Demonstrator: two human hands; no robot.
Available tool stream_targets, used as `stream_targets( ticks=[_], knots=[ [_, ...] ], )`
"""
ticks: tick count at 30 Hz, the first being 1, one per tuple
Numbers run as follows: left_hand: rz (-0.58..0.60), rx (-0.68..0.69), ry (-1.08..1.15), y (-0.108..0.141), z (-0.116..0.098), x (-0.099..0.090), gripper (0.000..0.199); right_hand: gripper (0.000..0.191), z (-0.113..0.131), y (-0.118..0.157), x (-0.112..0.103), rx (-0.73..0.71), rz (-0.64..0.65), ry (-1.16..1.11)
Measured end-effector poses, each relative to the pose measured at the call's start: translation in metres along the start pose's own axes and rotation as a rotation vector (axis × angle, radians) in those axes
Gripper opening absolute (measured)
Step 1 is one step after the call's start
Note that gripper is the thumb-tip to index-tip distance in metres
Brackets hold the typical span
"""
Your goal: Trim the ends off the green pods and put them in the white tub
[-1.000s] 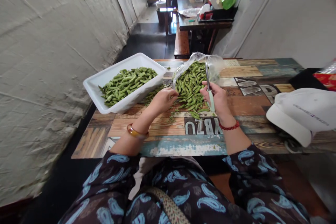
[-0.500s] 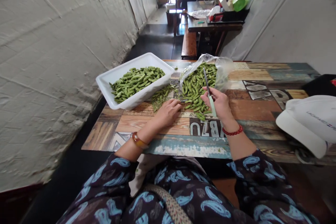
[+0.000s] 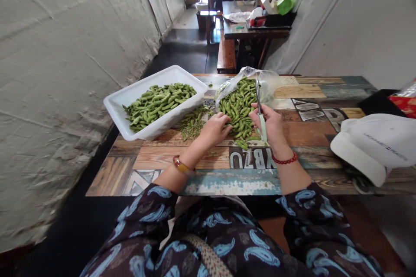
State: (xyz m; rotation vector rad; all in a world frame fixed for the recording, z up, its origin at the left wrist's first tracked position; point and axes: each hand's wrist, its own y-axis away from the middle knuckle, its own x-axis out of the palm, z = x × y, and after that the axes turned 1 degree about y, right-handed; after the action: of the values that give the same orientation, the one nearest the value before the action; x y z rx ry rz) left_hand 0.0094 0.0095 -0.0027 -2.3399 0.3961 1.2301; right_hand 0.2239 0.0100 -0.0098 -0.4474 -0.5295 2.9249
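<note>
Green soybean pods [image 3: 238,106] spill from a clear plastic bag [image 3: 271,78] on the table. At the pile's left edge, my left hand [image 3: 216,129] bends its fingers together against the pods; what its fingertips hold is hidden. My right hand [image 3: 270,126] grips scissors with a pale green handle [image 3: 263,128], blades pointing up and away over the pile's right side. A white plastic tub [image 3: 162,131] on the left holds many more pods [image 3: 162,104]. Between tub and bag lies a heap of small green trimmings [image 3: 193,124].
The wood-patterned table [image 3: 182,156] runs across in front of me. A white cap [image 3: 373,143] lies at its right end, near a dark object and red packaging [image 3: 404,104]. Beyond are a bench [image 3: 226,54] and another table [image 3: 232,30] bearing items. A wall stands close on the left.
My left hand has moved forward and right into the pods' edge, its fingers now more bent. The scissors in my right hand have turned more upright. The view has shifted slightly.
</note>
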Motion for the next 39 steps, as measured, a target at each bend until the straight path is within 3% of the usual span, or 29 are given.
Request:
stream_targets(
  ticks=[5,7,9,13,17,24,26,29,35,39],
  knots=[
    [0.103,0.140,-0.136,-0.008,-0.033,0.023,0.072,0.053,0.000,-0.001,0.001,0.039,0.023,-0.014],
    [0.133,0.136,-0.197,-0.010,-0.037,0.031,0.079,0.052,0.003,0.000,0.004,0.032,0.051,0.012],
    [0.129,0.141,-0.255,-0.013,-0.036,0.035,0.069,0.051,0.005,0.001,0.005,0.041,0.062,0.028],
    [0.145,0.187,-0.353,-0.016,-0.027,0.031,0.030,0.051,0.005,0.000,0.006,0.032,0.058,0.052],
    [0.167,0.164,-0.296,-0.016,-0.013,0.026,0.020,0.049,0.003,0.000,0.008,0.024,0.064,0.057],
    [-0.171,-0.177,0.393,-0.021,0.005,0.021,0.011,0.050,0.000,-0.001,0.011,0.025,0.071,0.061],
    [-0.182,-0.271,0.626,-0.019,0.004,0.017,0.010,0.051,0.002,0.000,0.011,0.029,0.078,0.074],
    [-0.124,-0.340,0.866,-0.013,0.001,0.011,0.027,0.050,0.006,0.001,0.013,0.025,0.098,0.099],
    [-0.164,-0.126,0.633,-0.002,0.002,0.003,0.019,0.047,0.003,0.003,0.016,-0.002,0.111,0.088],
    [-0.159,-0.165,0.657,0.003,-0.003,0.000,0.022,0.046,0.003,0.003,0.017,-0.013,0.104,0.085]
  ],
)
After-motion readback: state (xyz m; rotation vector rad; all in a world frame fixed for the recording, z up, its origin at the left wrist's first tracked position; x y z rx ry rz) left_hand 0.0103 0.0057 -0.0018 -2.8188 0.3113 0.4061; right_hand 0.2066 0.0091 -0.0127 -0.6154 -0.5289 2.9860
